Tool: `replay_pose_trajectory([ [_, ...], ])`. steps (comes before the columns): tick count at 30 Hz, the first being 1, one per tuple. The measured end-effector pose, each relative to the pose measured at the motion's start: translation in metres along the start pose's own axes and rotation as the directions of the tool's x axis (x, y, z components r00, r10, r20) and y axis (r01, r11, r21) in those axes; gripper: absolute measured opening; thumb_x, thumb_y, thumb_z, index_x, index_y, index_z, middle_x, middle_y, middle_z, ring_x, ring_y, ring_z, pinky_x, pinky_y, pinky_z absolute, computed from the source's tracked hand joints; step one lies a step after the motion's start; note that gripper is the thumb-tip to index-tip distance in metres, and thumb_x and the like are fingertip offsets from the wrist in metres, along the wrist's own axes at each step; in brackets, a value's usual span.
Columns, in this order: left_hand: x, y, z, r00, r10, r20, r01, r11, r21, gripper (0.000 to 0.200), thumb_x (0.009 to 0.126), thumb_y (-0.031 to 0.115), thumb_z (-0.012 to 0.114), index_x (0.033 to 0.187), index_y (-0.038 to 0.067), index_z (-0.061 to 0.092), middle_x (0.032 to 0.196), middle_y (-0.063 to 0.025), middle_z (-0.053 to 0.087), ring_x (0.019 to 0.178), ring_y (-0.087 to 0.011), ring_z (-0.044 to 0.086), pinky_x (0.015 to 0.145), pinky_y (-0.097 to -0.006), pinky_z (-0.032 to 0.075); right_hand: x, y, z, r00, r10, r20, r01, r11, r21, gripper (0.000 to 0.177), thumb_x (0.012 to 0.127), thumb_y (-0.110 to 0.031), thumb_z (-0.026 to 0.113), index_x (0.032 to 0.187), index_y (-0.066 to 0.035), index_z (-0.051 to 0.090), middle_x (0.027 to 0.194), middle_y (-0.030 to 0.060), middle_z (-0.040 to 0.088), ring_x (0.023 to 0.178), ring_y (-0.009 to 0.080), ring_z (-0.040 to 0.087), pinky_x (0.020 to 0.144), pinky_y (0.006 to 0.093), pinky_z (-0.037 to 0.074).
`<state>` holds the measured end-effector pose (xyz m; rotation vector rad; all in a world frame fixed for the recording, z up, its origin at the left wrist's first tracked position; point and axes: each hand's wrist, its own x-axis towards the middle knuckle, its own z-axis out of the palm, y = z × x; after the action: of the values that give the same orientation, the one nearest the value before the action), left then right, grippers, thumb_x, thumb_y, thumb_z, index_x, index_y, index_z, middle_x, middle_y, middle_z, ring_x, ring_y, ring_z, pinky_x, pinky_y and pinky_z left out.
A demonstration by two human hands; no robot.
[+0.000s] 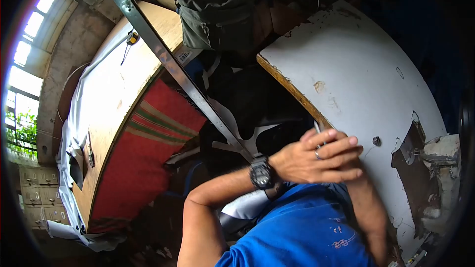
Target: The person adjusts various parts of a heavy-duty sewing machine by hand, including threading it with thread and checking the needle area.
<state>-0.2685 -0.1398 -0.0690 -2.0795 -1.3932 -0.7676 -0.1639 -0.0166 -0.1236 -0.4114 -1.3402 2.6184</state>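
Observation:
My left hand [316, 160], with a black watch [261, 172] at the wrist and a ring on one finger, reaches across over my right hand. Its fingers are nearly straight. A slim metal tool [317, 127] pokes out between its thumb and fingers; its kind is too small to tell. Beneath lies my right hand [357, 174], mostly covered, its fingers hidden. Both hands meet above the near edge of a white worktop [366, 69] with a worn wooden edge. A small dark lump [377, 141] lies on the worktop just right of the hands.
A machine, perhaps a sewing machine [440, 155], stands at right beside a dark cutout. A metal bar [163, 54] crosses diagonally. At left are a wooden table [114, 89] with a tape measure [132, 38] and red striped cloth [153, 153]. A grey-green bag [215, 17] is at the top.

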Motion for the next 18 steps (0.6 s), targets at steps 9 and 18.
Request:
replay_pose_trajectory([
  [9,-0.011,0.061,0.030,0.954,0.026,0.297,0.151,0.817,-0.556,0.052,0.091,0.033,0.069,0.141,0.020,0.057,0.150,-0.0169,0.049,0.146,-0.0373,0.038,0.120,-0.0562,0.024,-0.166,-0.007,-0.010,0.831,-0.146,-0.536,0.036,0.977,-0.211,0.025,0.108,-0.016,0.049,0.117,-0.003,0.068,0.096,0.0068,0.067,0.091,0.0140,0.063,0.082,0.0282,0.051],
  [18,-0.007,0.030,0.072,0.912,-0.235,0.337,0.373,0.819,-0.437,0.057,0.079,0.008,0.080,0.132,0.009,0.060,0.143,-0.0154,0.053,0.142,-0.0389,0.041,0.119,-0.0556,0.025,-0.314,-0.059,-0.071,0.094,-0.773,-0.628,-0.657,0.426,-0.622,0.028,0.096,-0.018,0.066,0.118,-0.001,0.068,0.112,0.0225,0.070,0.104,0.0384,0.069,0.088,0.0429,0.055],
])
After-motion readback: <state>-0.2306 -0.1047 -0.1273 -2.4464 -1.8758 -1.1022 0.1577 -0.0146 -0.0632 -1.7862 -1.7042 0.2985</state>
